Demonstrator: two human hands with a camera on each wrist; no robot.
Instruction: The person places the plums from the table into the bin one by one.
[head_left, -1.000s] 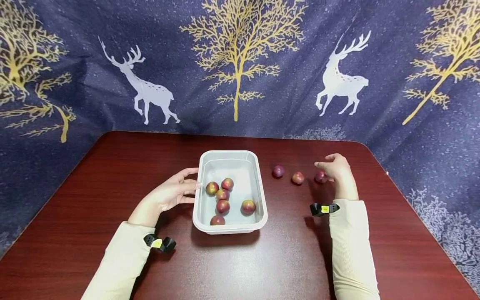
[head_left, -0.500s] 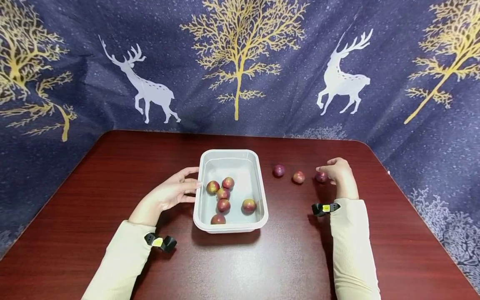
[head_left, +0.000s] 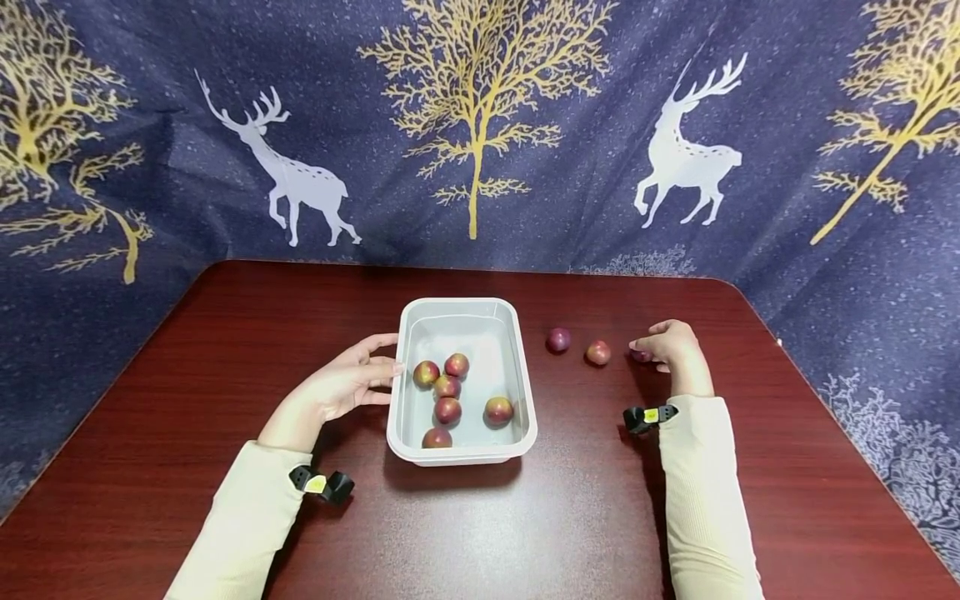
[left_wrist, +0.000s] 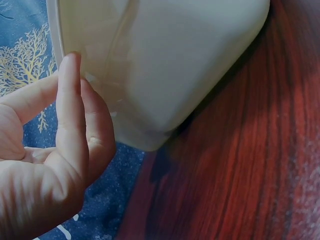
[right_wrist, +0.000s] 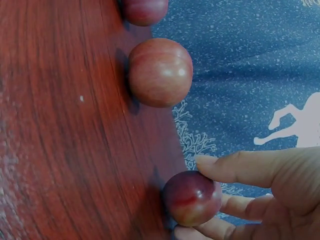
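Note:
A white plastic tray [head_left: 525, 392] stands mid-table with several red-yellow plums [head_left: 447, 410] in it. My left hand [head_left: 386, 371] rests with straight fingers [left_wrist: 70, 115] against the tray's left outer wall [left_wrist: 165, 65]. To the right of the tray, three plums lie in a row on the table. My right hand [head_left: 649, 351] pinches the rightmost plum [right_wrist: 192, 197] between thumb and fingers, and it still touches the table. The middle plum [head_left: 597, 352] and the dark left plum [head_left: 558, 340] lie free.
The dark red wooden table [head_left: 480, 533] ends at a rounded back edge. Behind it and to the sides hangs a blue cloth [head_left: 525, 125] with deer and gold trees. Black bands with yellow tags sit on both wrists.
My right hand's fingers have curled closer round the rightmost plum, hiding more of it. The left hand and the tray have stayed put.

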